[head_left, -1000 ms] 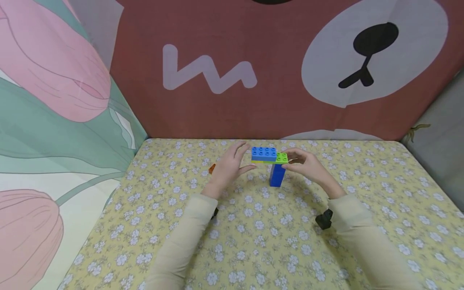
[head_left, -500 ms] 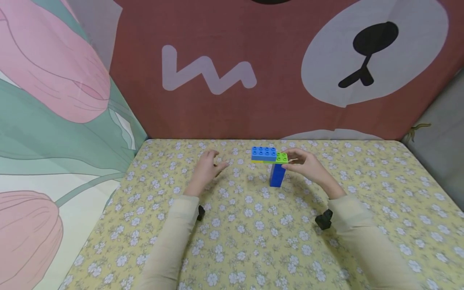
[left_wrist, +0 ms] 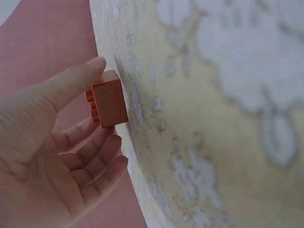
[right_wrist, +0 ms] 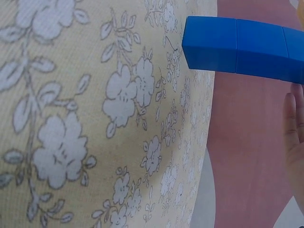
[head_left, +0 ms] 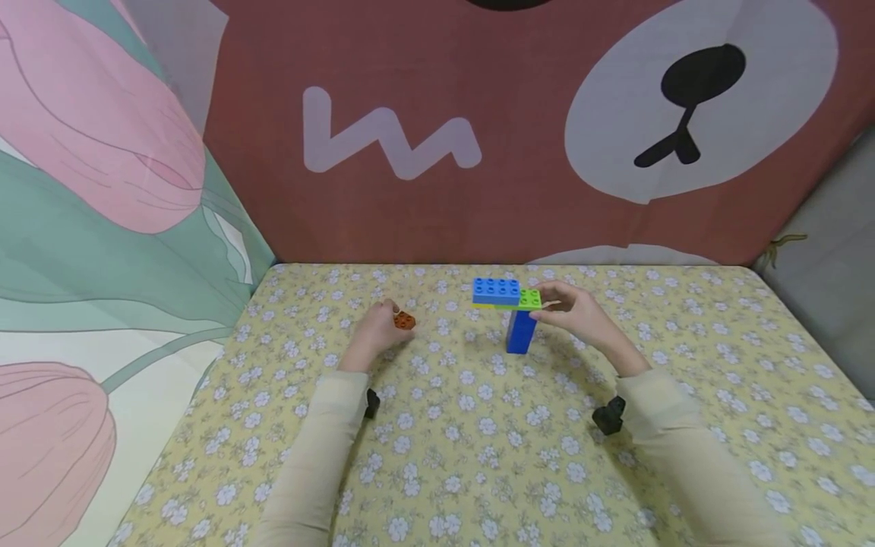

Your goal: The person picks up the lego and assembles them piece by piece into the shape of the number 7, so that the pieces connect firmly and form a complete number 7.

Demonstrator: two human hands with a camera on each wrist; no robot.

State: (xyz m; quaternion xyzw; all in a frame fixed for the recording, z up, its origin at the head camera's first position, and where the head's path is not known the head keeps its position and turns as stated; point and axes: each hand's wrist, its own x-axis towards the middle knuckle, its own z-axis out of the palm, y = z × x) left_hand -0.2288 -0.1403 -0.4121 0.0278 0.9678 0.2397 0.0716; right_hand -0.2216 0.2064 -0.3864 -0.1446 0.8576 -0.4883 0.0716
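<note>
My left hand (head_left: 376, 334) is down at the tabletop by an orange toy brick (head_left: 404, 320). In the left wrist view, the thumb lies against one side of the orange brick (left_wrist: 109, 102) and the fingers curl at the other; its studs face the palm. My right hand (head_left: 574, 313) grips a block tower at its top, thumb in front and fingers behind. The tower is a blue column (head_left: 522, 332) standing upright, capped by a lime green brick (head_left: 531, 298). A lighter blue brick (head_left: 495, 290) sits on top to the left, over a thin yellow piece (head_left: 484, 306).
A yellow flowered cloth (head_left: 465, 456) covers the table. Behind it rises a reddish-brown backdrop (head_left: 410, 220), with a flower-patterned curtain (head_left: 123, 289) along the left. Black wrist devices (head_left: 610, 415) hang under both sleeves.
My left hand has left the tower's side, moved left and come down to the orange brick, closing round it. My right hand stays at the tower.
</note>
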